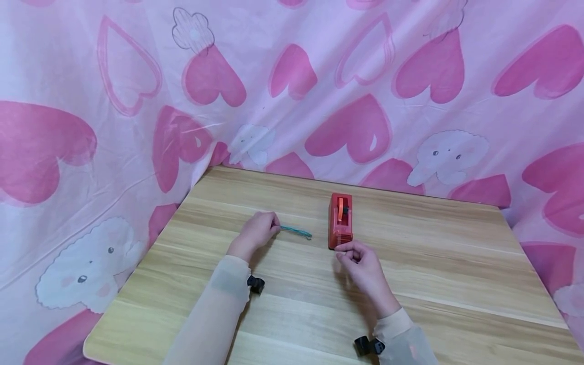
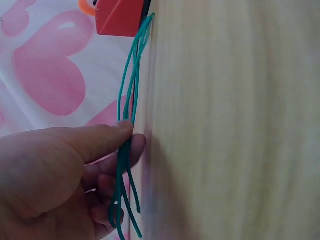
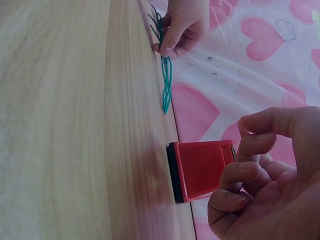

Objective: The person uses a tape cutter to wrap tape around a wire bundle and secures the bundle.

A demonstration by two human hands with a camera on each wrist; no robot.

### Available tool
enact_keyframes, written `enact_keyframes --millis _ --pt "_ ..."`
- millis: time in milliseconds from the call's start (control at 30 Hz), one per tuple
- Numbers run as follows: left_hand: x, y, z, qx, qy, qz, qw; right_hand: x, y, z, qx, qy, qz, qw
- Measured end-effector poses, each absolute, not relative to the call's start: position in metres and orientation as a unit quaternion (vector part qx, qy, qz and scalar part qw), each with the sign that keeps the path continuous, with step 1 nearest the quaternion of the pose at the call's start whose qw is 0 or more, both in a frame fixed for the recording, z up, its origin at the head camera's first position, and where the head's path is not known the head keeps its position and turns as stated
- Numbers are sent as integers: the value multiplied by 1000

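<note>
Between thumb and fingertips, my left hand pinches a looped bundle of thin green cords. In the left wrist view loose cord ends hang on the near side of the fingers, and the loops point toward a red tape dispenser. An orange roll core sits inside that dispenser, which stands upright on the table. My right hand is at its front end, thumb and index close together beside the toothed cutter. I cannot tell whether clear tape lies between these fingertips.
The wood-grain table carries the dispenser, right of the cords. Pink heart-print fabric hangs behind the table and along its left side. A small black device is worn at the left wrist, another at the right.
</note>
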State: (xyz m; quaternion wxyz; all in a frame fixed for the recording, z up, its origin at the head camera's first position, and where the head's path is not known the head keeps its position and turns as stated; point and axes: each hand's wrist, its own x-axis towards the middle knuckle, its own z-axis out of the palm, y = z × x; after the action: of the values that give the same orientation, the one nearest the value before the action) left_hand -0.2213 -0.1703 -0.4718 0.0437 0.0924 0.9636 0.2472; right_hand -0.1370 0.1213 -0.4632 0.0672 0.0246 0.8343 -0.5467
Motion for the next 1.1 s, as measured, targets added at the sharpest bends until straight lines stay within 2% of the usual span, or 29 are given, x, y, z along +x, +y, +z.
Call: enact_keyframes --millis 267,667,1100 --pt "-221 -170 -475 72 940 330 55 -135 124 -461 44 825 -558 77" --pt "-210 -172 -464 87 907 405 75 -136 119 -459 52 816 -570 80" --pt "-205 -153 -462 177 879 425 125 -135 118 -459 67 808 -578 90"
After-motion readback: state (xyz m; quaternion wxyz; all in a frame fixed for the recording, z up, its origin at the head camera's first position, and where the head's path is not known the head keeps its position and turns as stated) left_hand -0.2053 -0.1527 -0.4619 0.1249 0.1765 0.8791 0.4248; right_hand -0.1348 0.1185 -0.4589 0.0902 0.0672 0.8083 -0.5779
